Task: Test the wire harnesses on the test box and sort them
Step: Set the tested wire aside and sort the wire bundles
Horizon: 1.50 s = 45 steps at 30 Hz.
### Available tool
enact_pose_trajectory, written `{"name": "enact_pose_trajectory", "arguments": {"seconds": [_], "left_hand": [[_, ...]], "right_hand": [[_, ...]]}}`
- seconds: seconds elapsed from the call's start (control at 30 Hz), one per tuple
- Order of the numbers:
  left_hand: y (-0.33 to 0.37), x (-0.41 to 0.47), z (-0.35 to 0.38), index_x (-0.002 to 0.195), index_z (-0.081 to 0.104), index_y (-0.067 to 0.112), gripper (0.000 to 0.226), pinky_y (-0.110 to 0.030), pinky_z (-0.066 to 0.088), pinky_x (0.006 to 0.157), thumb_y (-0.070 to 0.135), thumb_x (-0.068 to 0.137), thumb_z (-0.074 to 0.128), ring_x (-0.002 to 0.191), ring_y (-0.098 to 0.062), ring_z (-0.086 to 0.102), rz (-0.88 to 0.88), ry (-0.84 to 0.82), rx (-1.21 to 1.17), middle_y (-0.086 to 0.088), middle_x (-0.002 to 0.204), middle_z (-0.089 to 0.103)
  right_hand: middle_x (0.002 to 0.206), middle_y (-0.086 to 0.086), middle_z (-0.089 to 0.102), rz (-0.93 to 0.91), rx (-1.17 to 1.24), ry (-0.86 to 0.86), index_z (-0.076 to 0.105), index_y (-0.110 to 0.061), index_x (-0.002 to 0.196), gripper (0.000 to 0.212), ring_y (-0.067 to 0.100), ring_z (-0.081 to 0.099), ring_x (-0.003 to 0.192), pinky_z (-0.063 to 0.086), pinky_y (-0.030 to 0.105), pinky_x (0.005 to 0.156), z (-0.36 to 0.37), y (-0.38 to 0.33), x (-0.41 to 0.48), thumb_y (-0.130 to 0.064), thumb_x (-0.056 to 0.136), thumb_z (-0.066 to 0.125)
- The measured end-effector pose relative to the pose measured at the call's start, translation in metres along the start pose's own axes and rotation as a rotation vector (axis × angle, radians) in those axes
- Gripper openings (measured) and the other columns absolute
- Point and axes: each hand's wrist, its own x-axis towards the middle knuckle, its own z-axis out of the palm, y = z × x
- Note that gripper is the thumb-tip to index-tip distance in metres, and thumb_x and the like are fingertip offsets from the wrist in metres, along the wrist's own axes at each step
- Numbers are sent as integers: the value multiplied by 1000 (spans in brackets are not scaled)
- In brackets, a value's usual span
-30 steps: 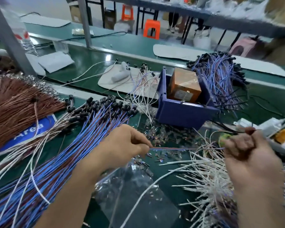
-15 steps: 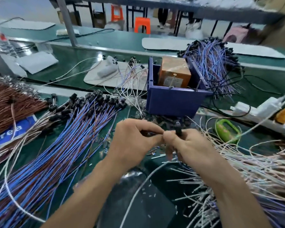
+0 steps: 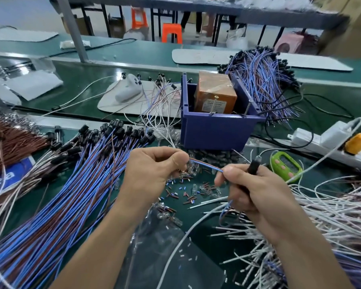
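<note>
Now that my hands have parted, the blue-and-brown harness [image 3: 206, 164] stretches between them: left hand [image 3: 154, 170] pinching one end, right hand [image 3: 256, 190] gripping its black connector [image 3: 253, 166], seemingly ready for the orange box [image 3: 215, 94] at twelve o'clock.

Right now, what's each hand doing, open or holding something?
Left hand: closed, pinching the wire.
Right hand: closed on the same wire and its black plug.

Single head-worn wide-angle view, facing forward and down across the green workbench [image 3: 104, 65]. The forearms [image 3: 96, 247] enter from the bottom edge; left hand [image 3: 154, 172] and right hand [image 3: 256, 190], with the wire harness [image 3: 206, 165] between them, lie close at frame centre. The blue bin [image 3: 215, 130] sits just beyond; orange stools [image 3: 172, 33] edge the top.
</note>
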Motion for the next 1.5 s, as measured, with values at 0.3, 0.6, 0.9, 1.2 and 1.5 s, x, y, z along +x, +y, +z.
{"name": "enact_pose_trajectory", "arguments": {"seconds": [0.3, 0.6, 0.9, 1.2, 1.5], "left_hand": [[8, -4, -14, 75, 81, 30, 11, -15, 56, 62, 39, 70, 83, 65, -7, 71, 99, 334, 38, 5, 73, 78], [5, -27, 32, 78, 84, 31, 26, -14, 51, 64, 6, 84, 82, 64, -1, 67, 39, 48, -48, 4, 74, 78], [8, -31, 29, 68, 81, 18, 22, -16, 52, 62, 3, 84, 80, 60, -5, 66, -61, -53, -37, 0, 66, 75], [8, -31, 35, 90, 74, 6, 13, -21, 58, 65, 8, 98, 64, 73, -18, 75, -117, 55, -154, -10, 85, 80], [40, 13, 60, 91, 75, 11, 20, -20, 36, 44, 8, 101, 58, 46, -9, 45, -190, 302, -314, 3, 54, 56]], "right_hand": [[45, -1, 31, -7, 248, 87, 72, -9, 70, 23, 9, 19, 39, 22, 19, 36, -5, -4, 3, -26, 83, 65], [49, 12, 55, 3, 15, -21, 73, -14, 69, 36, 12, 33, 39, 23, 17, 37, 19, 2, -7, -16, 101, 56], [67, 9, 74, -262, -136, 93, 79, -18, 77, 5, 11, 67, 59, 50, 15, 59, 24, 8, -7, -22, 76, 78], [66, 8, 73, -274, 34, 313, 77, -22, 68, 29, 16, 69, 65, 52, 26, 72, 23, 4, -5, -7, 92, 70], [53, 1, 56, -155, 496, 665, 59, -16, 68, 29, 11, 42, 43, 30, 22, 39, 10, -21, 18, -6, 94, 68]]}}
